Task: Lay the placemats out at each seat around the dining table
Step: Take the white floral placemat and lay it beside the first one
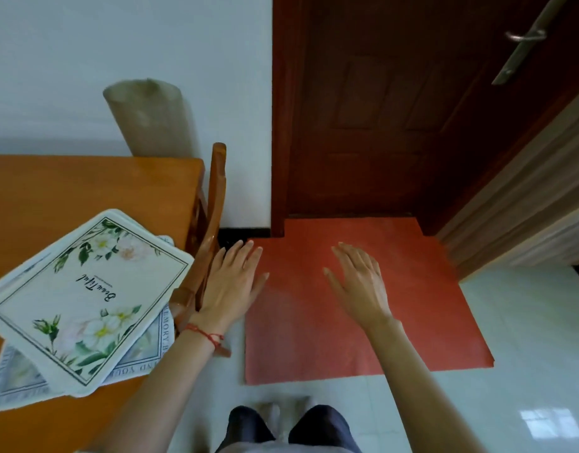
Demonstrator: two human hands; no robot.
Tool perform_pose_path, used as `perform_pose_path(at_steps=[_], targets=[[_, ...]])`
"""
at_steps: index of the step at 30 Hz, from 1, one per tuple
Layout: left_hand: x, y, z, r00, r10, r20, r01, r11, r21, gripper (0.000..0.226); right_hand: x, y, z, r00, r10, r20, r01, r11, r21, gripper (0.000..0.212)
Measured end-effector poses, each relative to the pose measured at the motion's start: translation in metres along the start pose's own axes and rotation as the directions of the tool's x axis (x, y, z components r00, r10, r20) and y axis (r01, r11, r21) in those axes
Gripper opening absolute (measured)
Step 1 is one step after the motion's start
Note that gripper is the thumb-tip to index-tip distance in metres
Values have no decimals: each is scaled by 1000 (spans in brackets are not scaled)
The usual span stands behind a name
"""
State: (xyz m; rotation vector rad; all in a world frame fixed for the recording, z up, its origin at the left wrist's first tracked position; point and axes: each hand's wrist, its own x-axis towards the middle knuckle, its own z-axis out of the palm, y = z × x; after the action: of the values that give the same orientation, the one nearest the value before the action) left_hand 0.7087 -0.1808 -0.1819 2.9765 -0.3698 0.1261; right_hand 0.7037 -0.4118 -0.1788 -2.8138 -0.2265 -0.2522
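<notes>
While palms face down, both hands [231,282] [358,282] outstretched, fingers [245,253] straight, holding nothing.

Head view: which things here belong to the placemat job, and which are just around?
Job: placemats stacked on the dining table; chair; left hand and right hand, both empty.
Around: red floor mat; door; rolled mat.

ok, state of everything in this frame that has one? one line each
placemats: stacked askew at the table corner, overhanging the edge, none laid out
left hand: open, fingers straight, holding nothing
right hand: open, holding nothing
chair: pushed in against the table
door: shut
floor mat: flat in front of the door
</notes>
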Motion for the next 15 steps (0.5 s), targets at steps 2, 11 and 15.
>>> perform_pose_path(at_steps=[2, 11, 15], targets=[[14, -6, -1, 999, -36, -21, 36, 999, 0, 57, 22, 2, 4, 1000, -25, 12, 25, 1000, 9, 52], [53, -37, 0, 944, -324, -67, 326, 945, 35, 51, 130, -1, 27, 967, -248, 61, 245, 968, 51, 49], [55, -48, -6, 881, -463, -97, 470, 881, 57, 56, 170, -16, 35, 915, -384, 122, 374, 922, 102, 52]])
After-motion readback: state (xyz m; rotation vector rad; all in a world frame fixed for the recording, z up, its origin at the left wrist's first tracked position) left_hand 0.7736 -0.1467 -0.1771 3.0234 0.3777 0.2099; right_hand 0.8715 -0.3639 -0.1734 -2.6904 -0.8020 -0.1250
